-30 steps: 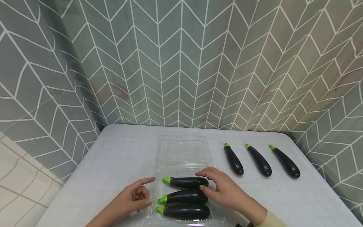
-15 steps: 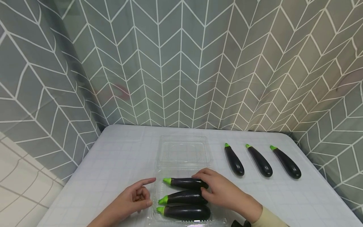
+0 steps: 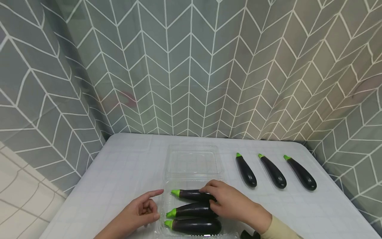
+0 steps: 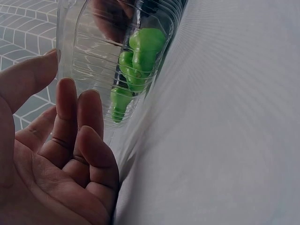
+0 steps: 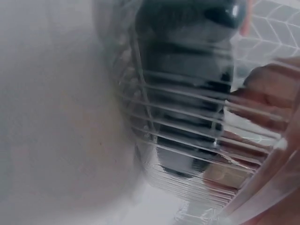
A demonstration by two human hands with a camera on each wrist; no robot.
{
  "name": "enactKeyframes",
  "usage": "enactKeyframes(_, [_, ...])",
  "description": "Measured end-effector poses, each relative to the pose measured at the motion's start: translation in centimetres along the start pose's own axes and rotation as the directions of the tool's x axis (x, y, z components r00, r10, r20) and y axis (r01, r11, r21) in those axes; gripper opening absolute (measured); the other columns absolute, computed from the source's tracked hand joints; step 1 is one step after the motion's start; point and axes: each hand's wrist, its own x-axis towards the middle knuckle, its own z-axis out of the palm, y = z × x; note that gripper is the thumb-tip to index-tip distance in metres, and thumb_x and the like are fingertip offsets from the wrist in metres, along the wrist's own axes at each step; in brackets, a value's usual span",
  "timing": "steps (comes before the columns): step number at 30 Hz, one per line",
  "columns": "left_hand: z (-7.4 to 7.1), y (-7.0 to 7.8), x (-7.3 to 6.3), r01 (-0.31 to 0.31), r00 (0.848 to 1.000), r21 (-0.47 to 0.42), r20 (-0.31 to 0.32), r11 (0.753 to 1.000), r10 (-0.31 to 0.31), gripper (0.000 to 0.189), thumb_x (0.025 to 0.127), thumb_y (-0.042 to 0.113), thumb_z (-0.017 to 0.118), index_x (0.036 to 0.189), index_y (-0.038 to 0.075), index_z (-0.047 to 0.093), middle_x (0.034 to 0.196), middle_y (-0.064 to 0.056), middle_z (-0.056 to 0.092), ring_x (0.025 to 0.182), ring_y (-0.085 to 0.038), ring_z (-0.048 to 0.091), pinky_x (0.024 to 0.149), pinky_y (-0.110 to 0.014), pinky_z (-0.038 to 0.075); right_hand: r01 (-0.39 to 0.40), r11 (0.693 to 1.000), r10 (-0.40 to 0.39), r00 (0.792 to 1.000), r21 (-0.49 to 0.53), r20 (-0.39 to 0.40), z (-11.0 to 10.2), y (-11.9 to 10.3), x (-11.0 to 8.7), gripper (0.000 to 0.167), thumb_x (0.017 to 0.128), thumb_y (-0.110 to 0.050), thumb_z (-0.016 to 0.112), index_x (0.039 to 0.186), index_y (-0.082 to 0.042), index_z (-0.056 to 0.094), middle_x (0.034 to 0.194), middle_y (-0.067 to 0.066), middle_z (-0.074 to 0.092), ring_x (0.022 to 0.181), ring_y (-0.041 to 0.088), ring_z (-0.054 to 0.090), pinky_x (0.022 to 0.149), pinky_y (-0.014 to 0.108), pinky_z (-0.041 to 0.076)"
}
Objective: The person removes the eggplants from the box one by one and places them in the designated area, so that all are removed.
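Observation:
Three dark eggplants with green stems lie side by side in the base of a clear plastic clamshell container (image 3: 165, 202). My right hand (image 3: 231, 203) grips the farthest eggplant (image 3: 189, 195) by its rounded end, fingers over the far side and thumb on the near side. Closer to me lie the middle eggplant (image 3: 194, 210) and the nearest eggplant (image 3: 195, 226). My left hand (image 3: 134, 214) is at the container's left wall, index finger extended, the other fingers loosely bent. In the left wrist view, green stems (image 4: 145, 51) show through the ribbed wall; the right wrist view is blurred.
The container's lid (image 3: 192, 161) lies folded back behind its base. Right of it, three more eggplants lie in a row: a left one (image 3: 246, 172), a middle one (image 3: 273, 172) and a right one (image 3: 301, 174). A patterned curtain (image 3: 191, 66) hangs behind the white-covered table (image 3: 128, 159).
My right hand has moved left and closed round the farthest eggplant's rounded end, from hovering with thumb and fingers spread. My left hand has stayed in place.

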Motion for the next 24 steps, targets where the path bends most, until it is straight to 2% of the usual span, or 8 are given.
enactKeyframes(6, [0.0, 0.1, 0.1, -0.010, 1.000, -0.015, 0.016, 1.000, 0.010, 0.066, 0.096, 0.013, 0.065, 0.151, -0.001, 0.032, 0.092, -0.011, 0.062, 0.073, -0.008, 0.053, 0.066, -0.023, 0.046, -0.025, 1.000, 0.026, 0.999, -0.010, 0.035, -0.1, 0.0, 0.3, 0.034, 0.089, -0.005, 0.064, 0.122, -0.012, 0.067, 0.115, -0.004, 0.060, 0.104, 0.008, 0.058, 0.087, 0.030, 0.049])
enactKeyframes(16, [0.0, -0.1, -0.1, 0.020, 1.000, -0.006, 0.011, 1.000, -0.020, 0.065, 0.096, 0.014, 0.066, 0.151, -0.001, 0.033, 0.092, -0.011, 0.061, 0.075, -0.010, 0.054, 0.067, -0.022, 0.046, -0.018, 0.997, 0.026, 0.995, -0.075, 0.100, -0.7, 0.0, 1.4, 0.031, 0.089, -0.015, 0.073, 0.120, -0.016, 0.069, 0.111, -0.005, 0.064, 0.102, 0.008, 0.061, 0.086, 0.030, 0.050])
enactKeyframes(24, [0.1, 0.0, -0.1, 0.032, 0.999, 0.006, -0.008, 0.999, -0.032, 0.065, 0.096, 0.015, 0.066, 0.151, -0.001, 0.034, 0.090, -0.011, 0.062, 0.072, -0.010, 0.053, 0.063, -0.022, 0.044, 0.028, 0.992, -0.014, 0.994, -0.124, 0.111, -1.0, 0.1, 2.0, 0.032, 0.086, -0.016, 0.077, 0.118, -0.018, 0.068, 0.105, -0.008, 0.067, 0.097, 0.008, 0.062, 0.083, 0.030, 0.049])
